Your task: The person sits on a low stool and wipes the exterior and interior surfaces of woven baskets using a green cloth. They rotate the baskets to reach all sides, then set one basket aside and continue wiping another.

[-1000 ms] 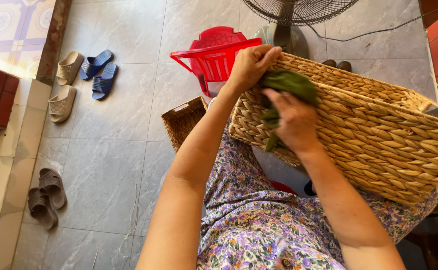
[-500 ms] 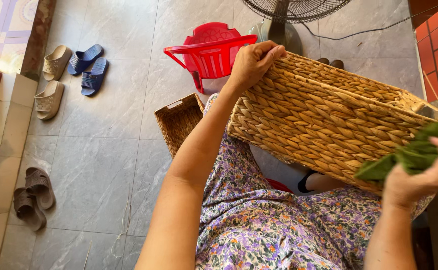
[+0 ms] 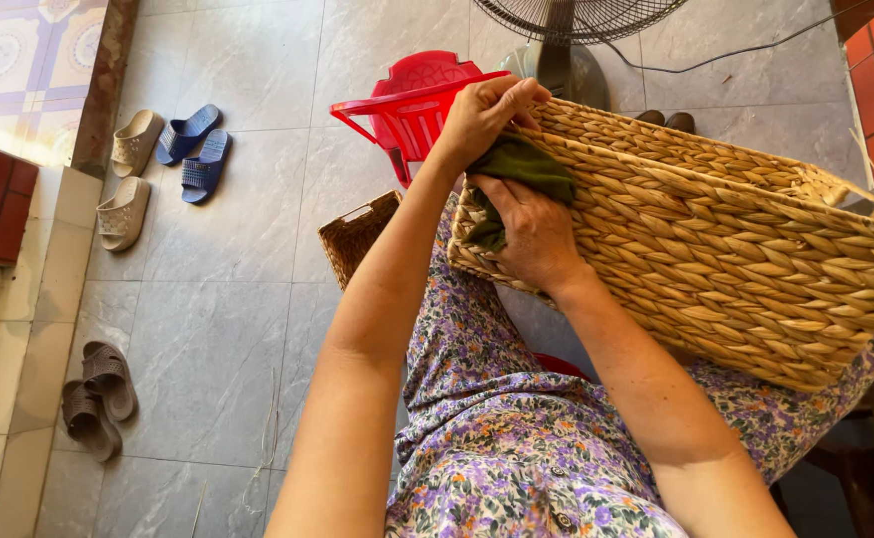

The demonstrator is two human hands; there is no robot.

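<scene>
The right hand lies flat, fingers together and curled down, pressing a dark green cloth against the woven side of a large wicker basket; the cloth sits directly under and just beyond its fingers, bunched between this hand and the left. The left hand is clamped on the basket's upper rim at its near corner, thumb on one side and fingers wrapped over the edge, touching the top of the cloth. The basket rests tilted across the person's lap, its long axis running from the two hands out toward the right edge of the view, so most of the woven wall stretches away to the right of the right hand, which is the nearer hand to it. How much of the cloth is folded under the palm cannot be told, and the basket's inside and far end are cut off or turned away. Below the basket lies the flowered dress over the knees. Past the hands stand a red plastic stool, a smaller woven basket on the grey tiled floor, and a standing fan cropped at the top. Pairs of slippers lie well apart to the left.
</scene>
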